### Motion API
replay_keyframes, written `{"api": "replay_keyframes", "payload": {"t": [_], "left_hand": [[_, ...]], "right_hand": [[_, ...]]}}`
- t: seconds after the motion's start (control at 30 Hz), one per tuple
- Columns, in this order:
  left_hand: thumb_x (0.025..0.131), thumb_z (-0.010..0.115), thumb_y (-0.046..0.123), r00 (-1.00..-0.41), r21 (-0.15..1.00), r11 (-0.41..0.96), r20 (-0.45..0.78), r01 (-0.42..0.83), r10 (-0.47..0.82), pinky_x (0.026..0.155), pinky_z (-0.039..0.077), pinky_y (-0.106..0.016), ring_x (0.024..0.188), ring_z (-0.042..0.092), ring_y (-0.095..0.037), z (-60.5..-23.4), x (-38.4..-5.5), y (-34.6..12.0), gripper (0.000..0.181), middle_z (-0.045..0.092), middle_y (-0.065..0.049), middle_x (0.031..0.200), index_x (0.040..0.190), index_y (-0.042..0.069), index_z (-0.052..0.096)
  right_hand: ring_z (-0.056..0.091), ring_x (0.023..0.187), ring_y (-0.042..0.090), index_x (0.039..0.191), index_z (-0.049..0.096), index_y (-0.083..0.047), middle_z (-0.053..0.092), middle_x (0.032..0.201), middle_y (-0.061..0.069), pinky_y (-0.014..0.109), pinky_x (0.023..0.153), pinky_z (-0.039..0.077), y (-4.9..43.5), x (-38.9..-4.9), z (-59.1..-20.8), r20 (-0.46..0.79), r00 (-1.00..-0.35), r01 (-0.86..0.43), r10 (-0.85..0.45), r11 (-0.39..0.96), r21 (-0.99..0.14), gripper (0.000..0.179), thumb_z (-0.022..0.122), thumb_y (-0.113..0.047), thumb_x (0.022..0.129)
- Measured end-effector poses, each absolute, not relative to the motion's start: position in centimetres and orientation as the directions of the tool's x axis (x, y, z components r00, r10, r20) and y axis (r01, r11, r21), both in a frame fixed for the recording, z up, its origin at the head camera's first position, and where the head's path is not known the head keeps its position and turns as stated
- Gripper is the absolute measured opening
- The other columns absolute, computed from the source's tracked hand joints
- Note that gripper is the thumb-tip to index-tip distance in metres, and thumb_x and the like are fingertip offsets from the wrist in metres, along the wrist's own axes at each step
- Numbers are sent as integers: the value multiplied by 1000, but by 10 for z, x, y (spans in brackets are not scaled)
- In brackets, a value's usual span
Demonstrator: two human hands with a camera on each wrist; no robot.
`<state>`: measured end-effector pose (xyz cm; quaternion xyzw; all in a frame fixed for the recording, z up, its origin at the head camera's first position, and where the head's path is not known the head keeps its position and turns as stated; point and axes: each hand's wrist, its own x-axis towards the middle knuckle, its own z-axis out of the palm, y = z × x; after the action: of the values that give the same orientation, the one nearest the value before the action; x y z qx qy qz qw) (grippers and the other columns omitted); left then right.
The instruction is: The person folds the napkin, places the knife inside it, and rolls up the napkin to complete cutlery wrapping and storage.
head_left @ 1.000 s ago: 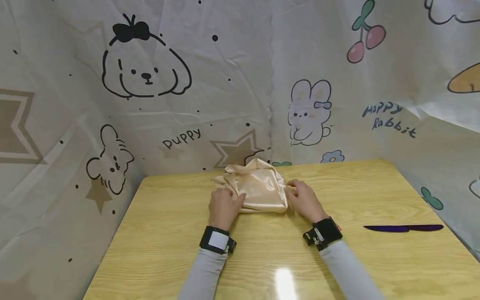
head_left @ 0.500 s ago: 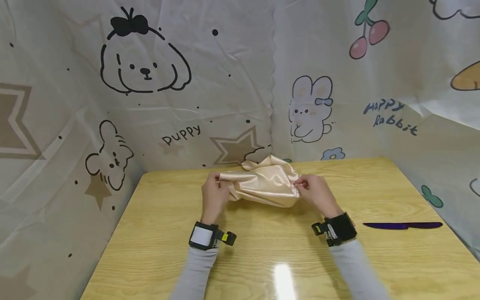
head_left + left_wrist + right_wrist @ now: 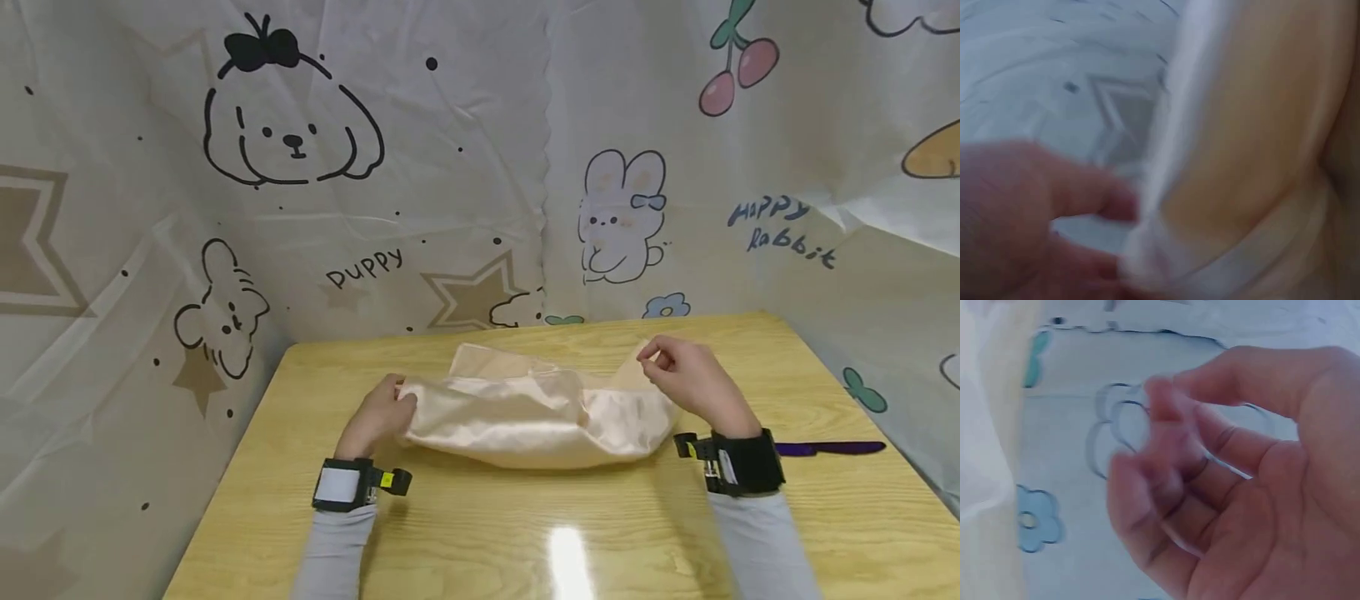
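Note:
A shiny champagne-coloured satin cloth (image 3: pixel 517 421) hangs loosely spread in the middle of the head view, its near side drooping in folds. Its left end is pinched by my left hand (image 3: pixel 377 417) between thumb and fingers. In the left wrist view the blurred cloth (image 3: pixel 1247 137) rises from the fingertips of that hand (image 3: pixel 1029 212). My right hand (image 3: pixel 693 379) is raised at the cloth's far right corner. From the right wrist, the right hand (image 3: pixel 1229 481) shows loosely bent, blurred fingers with no cloth between them; the cloth (image 3: pixel 982 450) lies apart at the left edge.
A dark purple knife (image 3: pixel 832 448) lies on the wooden table (image 3: pixel 480 533) at the right, its blade partly hidden behind my right wrist. A patterned curtain (image 3: pixel 465 108) with cartoon drawings stands along the table's back and sides.
My hands have moved apart, left hand to the left and right hand to the right. The bunched satin cloth has unfolded wider and come nearer. My right fingers have come off it.

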<state>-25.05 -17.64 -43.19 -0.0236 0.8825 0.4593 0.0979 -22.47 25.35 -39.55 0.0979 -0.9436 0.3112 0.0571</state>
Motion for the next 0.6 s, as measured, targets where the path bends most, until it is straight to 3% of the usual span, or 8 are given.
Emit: {"api": "replay_keyframes", "payload": {"t": [0.13,0.27,0.37,0.43,0.6], "left_hand": [[97,48,32,-978,633,767,-207,-110,31,93,45,-55,110,53,-39,-447,-254,-182,67,50,-33,132,147,-8,26],[91,59,39,-993,571,819,-114,-55,13,92,43,-60,116,47,-44,-461,-257,-171,69,49,-30,130,142,-4,40],[84,69,38,-994,523,850,-105,-62,-8,86,47,-60,107,50,-45,-469,-256,-163,71,47,-31,125,135,-5,45],[79,73,32,-995,497,865,-94,-74,-31,82,49,-58,97,53,-44,-472,-255,-159,70,48,-32,117,128,-10,47],[79,66,16,-996,500,863,-78,-68,-33,75,51,-50,84,57,-36,-471,-255,-163,44,61,-28,102,112,-11,54]], "right_hand": [[58,89,29,114,65,2,67,101,19,46,74,50,244,-244,-429,133,-969,-248,-210,785,-568,28,60,-14,92],[57,99,31,122,63,2,65,112,21,51,85,49,229,-254,-457,-8,-962,-218,-274,783,-583,42,64,-28,92],[57,88,27,120,62,3,65,100,18,45,78,49,221,-256,-464,-77,-952,-203,-296,800,-565,49,70,-32,87],[56,79,23,114,62,3,64,89,15,40,70,48,219,-256,-465,-89,-950,-204,-298,813,-546,44,73,-28,84],[53,67,19,99,65,-1,63,81,11,32,59,45,227,-257,-462,-93,-954,-187,-286,807,-560,22,65,-21,89]]}}
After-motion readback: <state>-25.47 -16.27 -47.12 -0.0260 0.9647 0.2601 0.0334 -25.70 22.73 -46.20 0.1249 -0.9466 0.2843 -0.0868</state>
